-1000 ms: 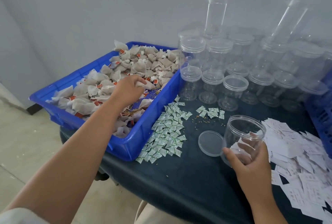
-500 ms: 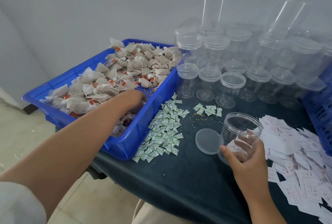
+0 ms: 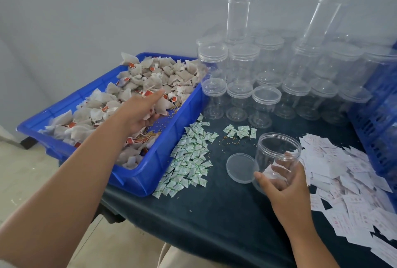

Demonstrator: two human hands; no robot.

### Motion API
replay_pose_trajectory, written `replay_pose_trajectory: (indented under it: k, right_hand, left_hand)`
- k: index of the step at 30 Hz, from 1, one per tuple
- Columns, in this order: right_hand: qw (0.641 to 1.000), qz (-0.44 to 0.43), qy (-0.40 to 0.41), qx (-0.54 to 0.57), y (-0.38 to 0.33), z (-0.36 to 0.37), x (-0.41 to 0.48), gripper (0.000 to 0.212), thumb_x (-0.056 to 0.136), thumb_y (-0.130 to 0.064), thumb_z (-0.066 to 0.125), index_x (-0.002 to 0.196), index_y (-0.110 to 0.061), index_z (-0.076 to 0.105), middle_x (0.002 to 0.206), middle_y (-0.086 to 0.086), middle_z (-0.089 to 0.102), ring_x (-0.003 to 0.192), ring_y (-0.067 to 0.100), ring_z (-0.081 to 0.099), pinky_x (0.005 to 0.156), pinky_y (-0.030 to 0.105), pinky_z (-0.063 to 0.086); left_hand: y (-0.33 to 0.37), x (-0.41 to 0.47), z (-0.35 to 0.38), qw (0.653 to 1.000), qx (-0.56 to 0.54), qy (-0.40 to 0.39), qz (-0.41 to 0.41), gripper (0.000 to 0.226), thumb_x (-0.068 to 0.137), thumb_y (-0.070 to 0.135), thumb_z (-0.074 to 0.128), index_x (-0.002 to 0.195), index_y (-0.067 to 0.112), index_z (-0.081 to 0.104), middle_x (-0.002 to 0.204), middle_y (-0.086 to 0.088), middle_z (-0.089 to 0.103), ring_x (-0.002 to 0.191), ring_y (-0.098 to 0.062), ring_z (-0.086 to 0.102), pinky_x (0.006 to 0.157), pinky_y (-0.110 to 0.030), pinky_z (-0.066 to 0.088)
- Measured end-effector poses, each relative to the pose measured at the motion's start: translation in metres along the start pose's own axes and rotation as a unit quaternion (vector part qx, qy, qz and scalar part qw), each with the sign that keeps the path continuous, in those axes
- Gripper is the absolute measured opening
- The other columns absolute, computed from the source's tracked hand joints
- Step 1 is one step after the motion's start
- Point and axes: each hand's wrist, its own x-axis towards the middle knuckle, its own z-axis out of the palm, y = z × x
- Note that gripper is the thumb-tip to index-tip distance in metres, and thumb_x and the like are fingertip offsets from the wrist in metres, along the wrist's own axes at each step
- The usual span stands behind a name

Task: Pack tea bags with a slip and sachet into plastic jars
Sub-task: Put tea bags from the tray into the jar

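Writing: the paper slips (image 3: 343,181) carry red print, the sachets (image 3: 189,160) green print and the tea bags (image 3: 163,76) red tags. All of it is too small to read.

Left hand (image 3: 137,113): inside the blue tray (image 3: 148,179), on the tea bag heap. The index finger (image 3: 155,95) is straight, pointing to 1 o'clock. The other fingers are curled under, with pale tea bags caught in them.

Right hand (image 3: 283,186): grips the open plastic jar (image 3: 279,145), which stands upright on the dark table (image 3: 214,224). The thumb is at the jar's 8 o'clock and the fingers wrap the far side, seen through the wall. A white slip shows low through the plastic; cannot tell whether it is inside.

Layout, taken from the jar:
- The lid (image 3: 239,167) lies flat just beside it at 9 o'clock.
- The sachets are further out at 9 o'clock.
- The slips are at 3 o'clock.
- The lidded empty jars (image 3: 242,91) are at 12 o'clock.
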Motion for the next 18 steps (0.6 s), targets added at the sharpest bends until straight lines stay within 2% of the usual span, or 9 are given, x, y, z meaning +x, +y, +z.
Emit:
replay_pose_trajectory:
  k: [2,4,6,9,12,15,18]
  right_hand:
    - [1.0,-0.012,-0.014,0.008,0.001,0.0,0.0,0.067,0.068,-0.057,0.098,0.12,-0.057,0.055,0.113,-0.02,0.074,0.103,0.016,0.076,0.088,0.032,0.055]
    - [0.999,-0.029,-0.035,0.021,0.002,0.001,0.0,0.072,0.069,-0.048,0.1,0.123,-0.063,0.054,0.12,-0.011,0.075,0.11,0.02,0.075,0.09,0.032,0.057]
    - [0.997,-0.048,-0.053,0.025,0.001,0.002,-0.001,0.082,0.068,-0.042,0.098,0.128,-0.07,0.05,0.135,-0.018,0.069,0.12,0.015,0.072,0.1,0.036,0.058]
    - [0.995,-0.063,-0.071,0.012,-0.002,0.001,-0.001,0.089,0.072,-0.039,0.101,0.132,-0.075,0.046,0.137,-0.026,0.066,0.127,0.006,0.066,0.105,0.037,0.055]
    - [0.995,-0.066,-0.078,-0.001,-0.005,0.001,0.0,0.081,0.068,-0.051,0.093,0.129,-0.076,0.045,0.133,-0.029,0.067,0.124,0.0,0.066,0.099,0.023,0.053]
    - [0.994,-0.068,-0.084,-0.005,-0.009,0.0,-0.001,0.079,0.069,-0.05,0.094,0.129,-0.072,0.047,0.133,-0.027,0.067,0.122,-0.003,0.066,0.091,0.008,0.052]
    - [0.994,-0.075,-0.079,-0.011,-0.011,0.0,-0.002,0.08,0.071,-0.046,0.096,0.13,-0.071,0.047,0.131,-0.029,0.065,0.118,-0.008,0.066,0.087,0.004,0.049]
  left_hand:
    - [0.011,-0.009,0.006,0.999,-0.039,-0.032,0.012,0.043,0.084,0.041,0.086,0.113,0.013,0.073,0.081,0.001,0.073,0.077,-0.008,0.063,0.058,-0.018,0.055]
    - [0.022,-0.019,0.015,0.996,-0.056,-0.06,0.032,0.042,0.087,0.032,0.084,0.12,0.009,0.071,0.083,0.001,0.073,0.073,-0.006,0.065,0.059,-0.018,0.056]
    - [0.03,-0.029,0.028,0.993,-0.047,-0.092,0.054,0.037,0.092,0.031,0.081,0.119,0.008,0.07,0.084,0.001,0.075,0.074,-0.005,0.07,0.063,-0.02,0.058]
    - [0.034,-0.045,0.059,0.988,0.035,-0.107,0.102,0.024,0.094,0.033,0.078,0.109,0.016,0.069,0.085,0.003,0.077,0.079,-0.009,0.072,0.062,-0.022,0.058]
    - [0.03,-0.061,0.091,0.976,0.129,-0.085,0.152,0.023,0.093,0.039,0.077,0.106,0.023,0.066,0.089,0.003,0.076,0.078,-0.012,0.071,0.064,-0.026,0.058]
    - [0.023,-0.081,0.122,0.958,0.172,-0.152,0.171,0.029,0.088,0.053,0.074,0.104,0.03,0.066,0.086,0.008,0.076,0.069,-0.005,0.069,0.059,-0.022,0.054]
    - [0.014,-0.097,0.155,0.921,0.271,-0.2,0.196,0.027,0.095,0.056,0.068,0.101,0.031,0.061,0.084,0.013,0.073,0.063,0.003,0.062,0.058,-0.015,0.047]
